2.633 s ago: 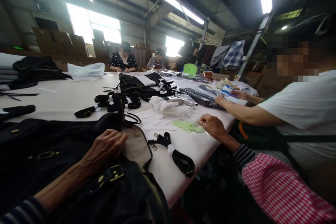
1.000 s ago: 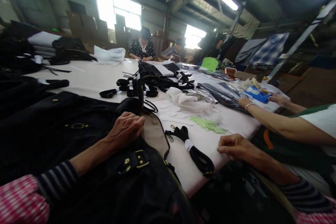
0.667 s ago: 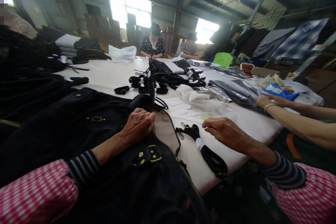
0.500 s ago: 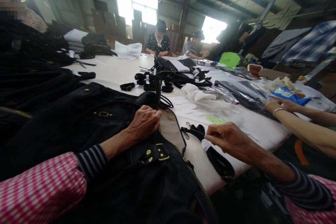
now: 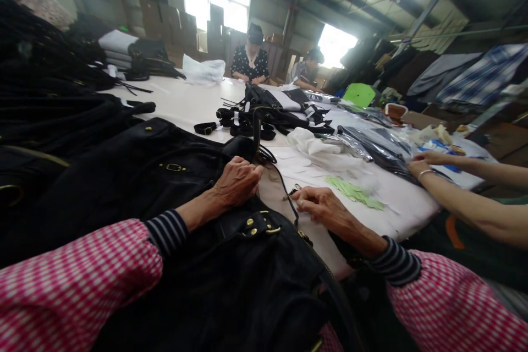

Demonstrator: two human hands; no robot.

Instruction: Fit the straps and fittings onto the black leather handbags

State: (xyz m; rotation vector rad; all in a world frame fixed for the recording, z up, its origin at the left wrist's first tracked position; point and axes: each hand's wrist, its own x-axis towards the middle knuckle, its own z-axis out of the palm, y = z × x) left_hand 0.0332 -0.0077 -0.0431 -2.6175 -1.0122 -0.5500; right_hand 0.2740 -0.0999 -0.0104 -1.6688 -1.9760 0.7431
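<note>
A large black bag [image 5: 165, 198] with gold rivets and a buckle lies open before me, its beige lining [image 5: 274, 187] showing. My left hand [image 5: 237, 181] is closed at the edge of the opening, beside a black handle; what its fingers pinch is too small to name. My right hand [image 5: 322, 206] is closed just right of the lining, its fingertips by the metal clasps [image 5: 292, 191] of a black strap. Whether it grips them is hard to make out. The rest of the strap is mostly hidden behind this hand.
Green tags [image 5: 355, 192] and crumpled white wrapping [image 5: 311, 146] lie on the white table [image 5: 173, 96]. Black straps and bags [image 5: 268, 113] are piled further back. At the right, a co-worker's hands [image 5: 421, 165] touch plastic-wrapped black items. Two people sit across the table.
My right hand has moved left, nearer the bag opening, and now covers most of the strap. My left hand keeps its closed hold at the edge. The view has shifted slightly.
</note>
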